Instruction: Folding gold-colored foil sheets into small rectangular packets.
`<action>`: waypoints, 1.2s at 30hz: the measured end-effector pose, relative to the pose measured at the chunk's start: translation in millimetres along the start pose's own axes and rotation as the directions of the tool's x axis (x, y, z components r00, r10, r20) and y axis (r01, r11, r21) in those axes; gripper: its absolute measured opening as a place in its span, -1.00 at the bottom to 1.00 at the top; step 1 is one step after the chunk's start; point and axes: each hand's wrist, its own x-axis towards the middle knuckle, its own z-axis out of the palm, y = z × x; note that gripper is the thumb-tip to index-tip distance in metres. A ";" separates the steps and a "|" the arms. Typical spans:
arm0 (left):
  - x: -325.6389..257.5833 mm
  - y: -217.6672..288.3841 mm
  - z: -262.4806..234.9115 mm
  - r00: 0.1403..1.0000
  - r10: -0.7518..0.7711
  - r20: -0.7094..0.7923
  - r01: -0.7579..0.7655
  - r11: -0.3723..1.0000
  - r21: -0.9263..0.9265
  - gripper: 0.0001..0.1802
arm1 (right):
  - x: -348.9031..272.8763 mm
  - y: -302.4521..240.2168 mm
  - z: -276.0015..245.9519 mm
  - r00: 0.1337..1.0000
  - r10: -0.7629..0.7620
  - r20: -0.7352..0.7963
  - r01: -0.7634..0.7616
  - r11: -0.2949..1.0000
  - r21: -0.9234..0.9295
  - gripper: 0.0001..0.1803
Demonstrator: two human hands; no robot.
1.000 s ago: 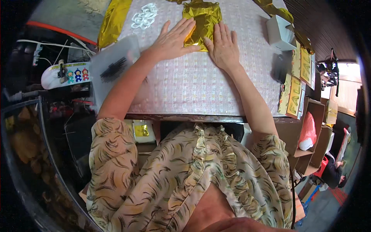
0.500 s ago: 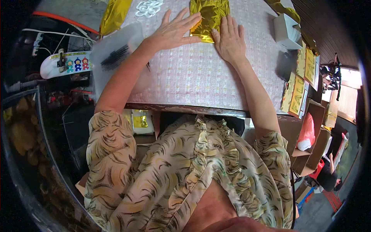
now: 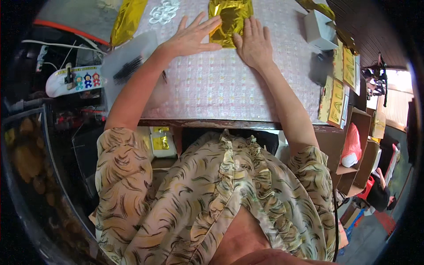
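A shiny gold foil sheet (image 3: 229, 24) lies on the checked tablecloth at the far middle of the table, its top running out of view. My left hand (image 3: 191, 39) rests with fingers spread, its fingertips on the foil's left edge. On the foil's right edge lies my right hand (image 3: 255, 44), flat, with fingers stretched away from me and the thumb by the near corner. Neither hand grips anything. The foil looks creased and reflects light.
White rings (image 3: 164, 10) lie beyond my left hand. A clear plastic bag (image 3: 119, 88) with dark thin pieces covers the left table edge, near more gold foil (image 3: 128, 22). On the right stand a white box (image 3: 319, 31) and yellow printed packages (image 3: 338, 104). A skateboard (image 3: 73, 81) is left.
The foil, the table and both hands appear slightly further left in the picture. Both hands stay flat at the foil's edges.
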 end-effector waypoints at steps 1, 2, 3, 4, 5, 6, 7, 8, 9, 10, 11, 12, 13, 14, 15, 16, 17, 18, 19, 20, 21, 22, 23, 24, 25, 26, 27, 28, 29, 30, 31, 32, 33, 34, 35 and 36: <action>0.4 1.8 -5.3 0.999 -0.034 0.041 0.036 0.998 -0.044 -0.03 | -0.3 -0.8 -0.1 1.000 0.006 0.000 -0.006 1.000 0.001 -0.22; 1.8 2.6 -10.6 0.994 -0.069 0.084 0.076 0.994 -0.084 -0.08 | -0.5 -1.9 -0.4 1.000 0.011 -0.009 -0.011 1.000 -0.004 -0.22; 5.9 4.4 -9.3 0.995 -0.062 0.078 0.068 0.995 -0.079 -0.08 | -0.9 -2.8 -0.6 1.000 0.009 -0.015 -0.009 1.000 0.017 -0.22; 10.4 8.0 -4.5 0.998 -0.034 -0.045 0.033 0.999 -0.018 -0.14 | -0.3 -2.2 -1.0 1.000 0.006 -0.019 -0.005 0.999 0.039 -0.22; 11.1 10.6 2.9 0.987 -0.004 -0.162 0.012 0.999 0.045 -0.20 | 0.0 -2.8 -1.9 1.000 0.000 -0.011 0.000 1.000 0.010 -0.22; 13.0 12.0 8.5 0.986 -0.003 -0.166 0.011 0.999 0.048 -0.20 | 0.8 -2.5 -3.1 1.000 0.000 -0.016 0.000 1.000 0.009 -0.22; 14.6 12.9 14.0 0.984 0.019 -0.176 -0.010 0.999 0.049 -0.21 | 1.3 -2.8 -4.1 1.000 0.001 -0.015 0.000 1.000 0.014 -0.22; 16.8 15.5 14.2 0.981 0.044 -0.186 -0.036 0.998 0.047 -0.21 | 0.7 -1.5 -4.1 1.000 0.005 -0.011 -0.004 1.000 0.017 -0.22; 18.1 16.1 13.5 0.981 0.047 -0.189 -0.039 0.998 0.047 -0.21 | 0.5 -0.7 -3.7 1.000 0.006 -0.012 -0.006 1.000 0.014 -0.22; 18.5 16.5 12.9 0.989 0.034 -0.144 -0.027 0.998 0.049 -0.19 | 0.3 -0.2 -3.2 1.000 0.012 -0.002 -0.012 1.000 0.018 -0.22; 18.8 16.5 12.5 0.995 0.020 -0.099 -0.015 0.999 0.051 -0.18 | 0.6 0.3 -2.0 1.000 0.018 0.008 -0.018 1.000 0.022 -0.22; 18.8 17.1 12.8 0.995 0.022 -0.101 -0.017 0.999 0.051 -0.18 | 0.9 2.0 -1.2 1.000 0.018 0.006 -0.019 1.000 0.019 -0.22; 18.5 18.2 13.7 0.994 0.020 -0.104 -0.017 0.999 0.029 -0.17 | 1.0 5.2 -1.1 0.999 0.033 -0.001 -0.033 0.997 0.071 -0.25; 17.9 16.6 14.0 0.994 0.017 -0.107 -0.016 1.000 0.011 -0.16 | 3.1 7.9 -1.1 0.999 0.047 -0.011 -0.045 0.991 0.126 -0.28; 13.1 14.2 15.0 0.994 0.007 -0.107 -0.005 1.000 0.013 -0.16 | 14.3 10.4 -11.8 0.993 0.106 0.045 -0.116 0.900 0.421 -0.31; 8.2 11.6 16.2 0.993 -0.011 -0.114 0.013 1.000 0.017 -0.14 | 26.4 14.3 -22.8 0.982 0.144 0.120 -0.187 0.717 0.671 -0.33; 21.9 18.8 15.1 0.991 0.018 -0.131 -0.016 1.000 0.013 -0.13 | 32.5 42.1 -3.1 0.946 0.323 -0.029 -0.248 0.778 0.577 -0.45; 19.2 18.0 15.6 0.992 0.013 -0.126 -0.012 1.000 0.010 -0.13 | 46.1 49.4 -4.5 0.947 0.321 -0.022 -0.250 0.776 0.579 -0.45; 14.0 16.6 14.1 0.993 0.004 -0.121 -0.002 1.000 0.017 -0.14 | 63.3 52.6 -16.6 0.936 0.342 0.090 -0.331 0.758 0.562 -0.52; 11.2 15.6 13.1 0.993 0.000 -0.118 0.003 1.000 0.026 -0.15 | 76.1 56.2 -23.1 0.911 0.362 0.196 -0.409 0.740 0.534 -0.59; 13.2 16.3 13.4 0.993 0.007 -0.119 -0.004 1.000 0.023 -0.15 | 83.3 64.6 -20.6 0.909 0.367 0.195 -0.413 0.741 0.530 -0.59; 15.6 17.6 14.1 0.992 0.014 -0.126 -0.011 1.000 0.022 -0.15 | 89.9 72.6 -18.1 0.873 0.396 0.283 -0.487 0.679 0.549 -0.64; 16.0 18.1 14.2 0.991 0.014 -0.132 -0.011 1.000 0.024 -0.14 | 95.8 74.2 -17.8 0.832 0.412 0.372 -0.555 0.612 0.563 -0.69; 16.8 17.9 13.9 0.991 0.015 -0.131 -0.012 1.000 0.023 -0.14 | 101.1 75.5 -17.2 0.831 0.413 0.373 -0.557 0.612 0.562 -0.69; 18.3 17.6 13.5 0.989 0.024 -0.144 -0.022 1.000 0.017 -0.14 | 106.5 77.7 -17.1 0.810 0.414 0.416 -0.586 0.609 0.535 -0.69; 16.8 17.0 14.7 0.988 0.025 -0.155 -0.024 1.000 0.009 -0.14 | 110.0 75.9 -17.9 0.787 0.408 0.463 -0.613 0.606 0.507 -0.69; 16.2 16.5 15.8 0.988 0.022 -0.152 -0.021 1.000 0.005 -0.14 | 111.7 74.6 -18.9 0.785 0.406 0.468 -0.614 0.607 0.504 -0.69; 16.4 16.1 16.6 0.983 0.033 -0.180 -0.034 0.999 -0.005 -0.13 | 112.9 73.9 -20.3 0.792 0.394 0.466 -0.607 0.591 0.531 -0.68; 16.7 15.5 17.3 0.977 0.044 -0.210 -0.048 0.999 -0.013 -0.11 | 114.9 73.1 -23.7 0.800 0.382 0.463 -0.598 0.575 0.559 -0.65; 14.6 13.5 19.1 0.978 0.038 -0.207 -0.041 0.999 -0.014 -0.11 | 117.5 66.7 -30.6 0.800 0.376 0.467 -0.597 0.575 0.559 -0.65; 12.2 11.6 20.9 0.976 0.034 -0.213 -0.038 0.999 -0.011 -0.11 | 118.9 60.4 -37.7 0.753 0.368 0.545 -0.654 0.506 0.562 -0.68; 12.6 11.7 21.9 0.974 0.038 -0.222 -0.042 0.999 -0.009 -0.11 | 118.5 59.0 -42.0 0.701 0.361 0.616 -0.710 0.434 0.554 -0.70; 12.2 11.4 22.8 0.975 0.037 -0.220 -0.041 0.999 -0.011 -0.11 | 119.0 59.1 -40.2 0.699 0.360 0.618 -0.711 0.434 0.553 -0.70; 11.1 10.8 23.6 0.973 0.034 -0.229 -0.036 0.999 -0.003 -0.10 | 120.6 58.2 -38.5 0.687 0.370 0.625 -0.726 0.378 0.574 -0.72; 12.2 11.4 24.0 0.970 0.036 -0.239 -0.036 0.999 0.004 -0.09 | 122.0 61.1 -36.4 0.673 0.385 0.631 -0.739 0.322 0.592 -0.72; 15.3 12.9 23.8 0.970 0.044 -0.240 -0.044 0.999 0.002 -0.09 | 122.7 70.9 -28.2 0.670 0.393 0.629 -0.741 0.321 0.590 -0.72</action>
